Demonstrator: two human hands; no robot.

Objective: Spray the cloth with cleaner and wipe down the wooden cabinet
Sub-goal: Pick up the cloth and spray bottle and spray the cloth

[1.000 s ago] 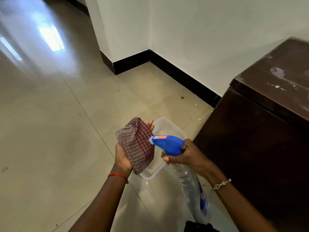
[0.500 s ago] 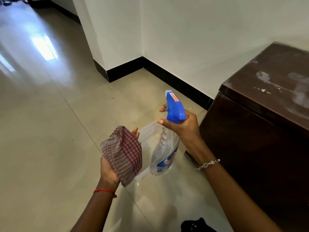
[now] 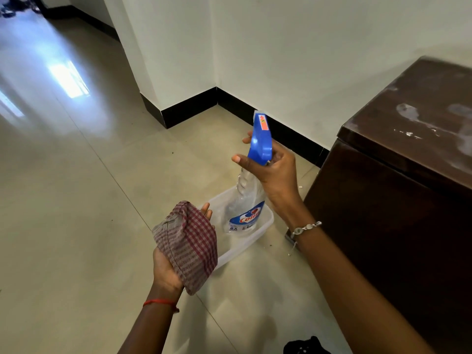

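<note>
A red-checked cloth (image 3: pixel 187 245) lies bunched over my left hand (image 3: pixel 166 269), which holds it from below with fingertips showing past its far edge. My right hand (image 3: pixel 273 172) grips the neck of a clear spray bottle (image 3: pixel 246 208) with a blue trigger head (image 3: pixel 260 139); the bottle hangs upright, nozzle pointing away from me, up and to the right of the cloth. The dark wooden cabinet (image 3: pixel 398 190) stands at the right, its top smeared with pale dusty marks.
A clear plastic tub (image 3: pixel 265 223) sits on the tiled floor (image 3: pixel 76 200) beneath the bottle, beside the cabinet's near corner. White walls with a black skirting (image 3: pixel 281 134) run behind. A dark object (image 3: pixel 305 346) lies at the bottom edge.
One second ago the nozzle pointed at the cloth with the bottle tilted toward me. My right hand has since swung the bottle upright and away; my left hand has lowered the cloth a little.
</note>
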